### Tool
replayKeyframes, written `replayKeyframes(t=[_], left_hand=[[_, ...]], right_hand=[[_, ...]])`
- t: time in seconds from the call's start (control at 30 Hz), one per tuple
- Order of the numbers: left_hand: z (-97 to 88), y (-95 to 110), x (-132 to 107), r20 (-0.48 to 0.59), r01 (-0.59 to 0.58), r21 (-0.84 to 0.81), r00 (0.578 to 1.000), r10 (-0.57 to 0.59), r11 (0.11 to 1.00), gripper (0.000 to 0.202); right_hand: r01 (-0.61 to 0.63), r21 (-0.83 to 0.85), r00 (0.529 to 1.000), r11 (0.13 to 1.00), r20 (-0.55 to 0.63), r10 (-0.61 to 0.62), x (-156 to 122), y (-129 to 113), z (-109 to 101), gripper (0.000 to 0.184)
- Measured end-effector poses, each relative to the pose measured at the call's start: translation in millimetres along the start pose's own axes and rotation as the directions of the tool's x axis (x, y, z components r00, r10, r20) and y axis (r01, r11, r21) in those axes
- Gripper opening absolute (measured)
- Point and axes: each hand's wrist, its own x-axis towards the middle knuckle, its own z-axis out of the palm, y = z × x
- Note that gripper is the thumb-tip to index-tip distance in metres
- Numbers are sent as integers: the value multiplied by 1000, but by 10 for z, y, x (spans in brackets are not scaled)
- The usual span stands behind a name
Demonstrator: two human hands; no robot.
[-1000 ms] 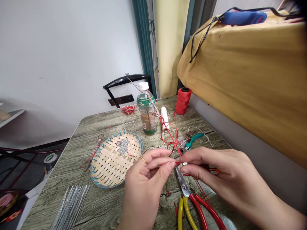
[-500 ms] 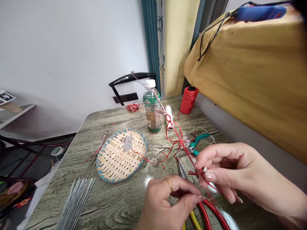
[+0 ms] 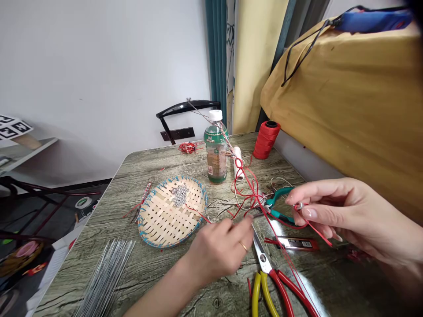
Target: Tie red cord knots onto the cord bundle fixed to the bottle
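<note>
My right hand (image 3: 330, 215) pinches a small silver bead-like piece (image 3: 300, 206) with red cord (image 3: 319, 231) running through or beside it, its short end hanging below. My left hand (image 3: 224, 244), wearing a gold ring, is curled with its fingertips at the red strands; whatever they hold is hidden. Knotted red cords (image 3: 256, 193) stretch from the bottle toward the table's front. Green-handled pliers (image 3: 280, 216) lie between my hands. Closer to me rests a long-nosed metal tool (image 3: 263, 260) among red and yellow handles.
An oval woven basket (image 3: 165, 220) holds a cluster of silver pieces (image 3: 180, 195). Beyond are a bottle (image 3: 216, 158), a white thread spool (image 3: 238, 165) and a red thread spool (image 3: 266, 141). Thin metal rods (image 3: 105, 277) lie at front left, and a small flat packet (image 3: 297, 243) below my right hand.
My left hand has moved away from my right, left and up toward the red strands. My right hand, still pinching the silver piece, sits higher and farther right. The view has shifted slightly.
</note>
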Motion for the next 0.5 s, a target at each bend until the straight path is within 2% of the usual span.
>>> replayKeyframes(t=[0.07,0.1,0.2,0.27,0.37,0.43,0.5], left_hand=[[33,-26,63,103,-210,133,975,198,969,25],[52,-44,87,140,-257,164,962,235,953,25],[103,-100,114,204,-268,216,953,225,939,24],[107,-123,92,198,-249,220,958,207,943,21],[42,-104,43,114,-159,90,982,148,983,18],[-47,-55,39,37,9,-128,999,-4,992,18],[-155,14,78,-33,193,-394,974,-224,899,18]], right_hand=[[-7,-2,1000,1000,14,7,-2,14,-5,13],[-9,-2,1000,1000,21,9,-4,20,-7,13],[-3,-6,999,1000,32,3,-10,20,-12,12],[6,-9,1000,1000,26,-6,-14,8,-10,11],[3,-22,1000,1000,31,-3,-19,-13,6,11],[-11,-47,999,999,35,13,-20,-14,30,12],[-19,-85,999,996,30,21,-19,2,65,13]])
